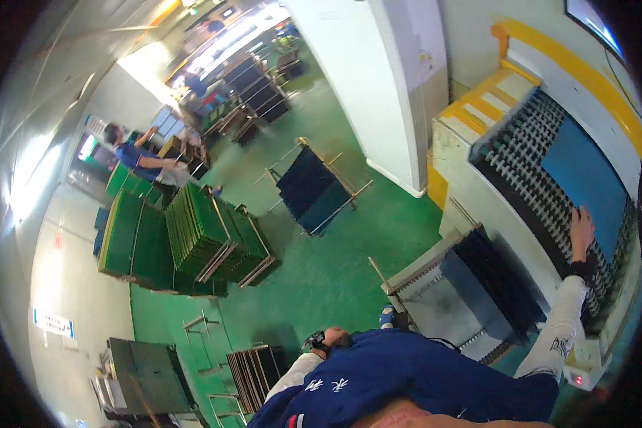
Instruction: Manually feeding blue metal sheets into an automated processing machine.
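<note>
1. R hand [582, 227] reaches out w/ arm extended in a white sleeve, fingers spread flat on the edge of a blue panel [585, 178]; palm pressed on it, not clenched.
2. Blue panel lies flat on a black roller conveyor [521, 153], upper right, next to a yellow-and-white machine housing [478, 107].
3. L hand [335, 337] is low, near the body, by a dark wrist device; can't tell if it's gripping anything, since it's mostly hidden behind the blue jacket.
4. Just below the conveyor: a metal rack [435, 285] holding dark blue panels on edge.
5. Mid floor: another rack of dark panels [314, 187] on the green floor [321, 271].
6. Left: stacks of green boards [192, 235] in racks, well apart from both hands.
7. Far left bkgd: another person in a blue top [139, 157] at a workstation.
</note>
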Motion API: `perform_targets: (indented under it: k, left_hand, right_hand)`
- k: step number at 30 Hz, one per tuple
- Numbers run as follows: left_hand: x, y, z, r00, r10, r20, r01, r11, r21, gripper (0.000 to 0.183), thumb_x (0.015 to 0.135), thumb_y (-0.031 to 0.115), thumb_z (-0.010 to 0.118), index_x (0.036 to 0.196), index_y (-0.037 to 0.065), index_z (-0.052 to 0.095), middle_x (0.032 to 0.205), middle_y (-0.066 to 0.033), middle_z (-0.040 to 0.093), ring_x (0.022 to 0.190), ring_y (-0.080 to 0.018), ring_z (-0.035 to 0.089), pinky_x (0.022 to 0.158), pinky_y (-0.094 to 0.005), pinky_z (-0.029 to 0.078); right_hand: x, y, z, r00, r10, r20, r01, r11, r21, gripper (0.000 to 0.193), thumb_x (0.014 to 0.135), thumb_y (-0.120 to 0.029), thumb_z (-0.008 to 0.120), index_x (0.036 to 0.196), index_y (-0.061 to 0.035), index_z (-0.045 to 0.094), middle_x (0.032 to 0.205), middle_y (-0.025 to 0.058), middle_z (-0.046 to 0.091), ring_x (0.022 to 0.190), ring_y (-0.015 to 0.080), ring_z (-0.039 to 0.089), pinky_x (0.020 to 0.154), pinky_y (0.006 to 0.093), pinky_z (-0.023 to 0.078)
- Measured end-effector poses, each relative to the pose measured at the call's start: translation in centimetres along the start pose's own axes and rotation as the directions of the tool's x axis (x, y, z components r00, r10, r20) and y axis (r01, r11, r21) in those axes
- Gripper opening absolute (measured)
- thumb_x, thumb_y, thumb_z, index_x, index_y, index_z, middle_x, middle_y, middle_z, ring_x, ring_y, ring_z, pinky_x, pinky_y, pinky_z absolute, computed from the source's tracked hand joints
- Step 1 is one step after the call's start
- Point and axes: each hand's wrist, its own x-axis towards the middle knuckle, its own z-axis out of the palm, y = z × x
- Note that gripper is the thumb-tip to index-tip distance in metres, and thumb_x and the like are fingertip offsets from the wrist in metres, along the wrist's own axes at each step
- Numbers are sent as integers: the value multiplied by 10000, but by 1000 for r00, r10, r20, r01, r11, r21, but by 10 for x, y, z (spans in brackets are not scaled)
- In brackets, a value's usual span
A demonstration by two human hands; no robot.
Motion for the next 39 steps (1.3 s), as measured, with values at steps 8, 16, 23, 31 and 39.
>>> perform_targets:
  k: [8,16,23,31,39]
  left_hand:
    - [-25,69,-34,941,-334,49,331,889,-316,309,671,350,560,813,94,658,744,-55,641,668,-193,603,611,-301,475]
    - [-41,96,-48,916,-401,28,389,866,-314,341,677,378,582,815,75,656,719,-38,641,665,-165,598,603,-278,468]
    - [-41,91,-45,914,-405,29,404,900,-165,364,667,413,543,792,89,654,837,-109,636,768,-291,593,679,-341,459]
    - [9,56,-39,953,-291,84,301,939,-166,307,698,363,545,844,116,654,859,-124,628,781,-282,590,680,-342,454]
    - [12,59,-61,970,239,-45,-243,959,-143,199,723,256,571,743,75,651,723,-65,639,653,-174,599,607,-289,470]
  right_hand:
    - [18,-7,-14,998,43,41,-37,989,-146,457,872,-442,353,1252,-192,400,1294,97,382,1166,288,381,923,446,338]
    - [51,16,6,999,4,43,0,994,-105,480,864,-442,375,1265,-178,386,1295,125,372,1172,301,365,936,424,331]
    - [38,23,12,998,-59,3,59,995,-84,469,864,-408,389,1237,-127,419,1283,137,388,1151,320,381,929,418,333]
    - [-29,60,-11,944,-317,-90,319,948,12,458,845,-392,440,1196,-100,472,1255,129,427,1133,297,415,938,375,326]
    - [-158,-61,-77,976,-166,-141,216,825,522,308,795,-236,564,1052,-66,552,1078,124,552,1028,281,498,874,353,382]
